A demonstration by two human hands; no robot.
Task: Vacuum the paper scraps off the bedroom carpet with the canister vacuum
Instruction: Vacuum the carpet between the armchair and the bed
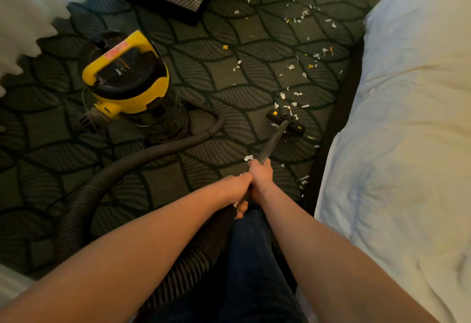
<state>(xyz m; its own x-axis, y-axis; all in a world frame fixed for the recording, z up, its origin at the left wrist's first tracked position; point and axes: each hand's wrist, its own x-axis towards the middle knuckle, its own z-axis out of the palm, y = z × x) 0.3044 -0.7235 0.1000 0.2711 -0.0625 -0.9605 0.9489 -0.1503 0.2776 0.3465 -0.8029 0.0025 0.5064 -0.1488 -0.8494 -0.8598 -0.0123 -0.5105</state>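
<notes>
- Head view: both hands are gripping the vacuum's dark wand (pixel 274 141), the right hand (pixel 261 173) curling round it just ahead of the left hand (pixel 238 186).
- The floor nozzle (pixel 285 122) is sitting on the leaf-patterned carpet (pixel 204 80) among white and yellow paper scraps (pixel 293 67), which are lying mostly beyond it, beside the white bed (pixel 407 118).
- The yellow canister vacuum (pixel 127 77) is standing to the left, its ribbed hose (pixel 102 185) looping back toward the person.

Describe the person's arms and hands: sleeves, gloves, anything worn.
The left forearm and right forearm are bare to the frame edge, no sleeves in view. The left hand and right hand are ungloved; no watch or bracelet shows at either wrist. Rings cannot be judged.
</notes>
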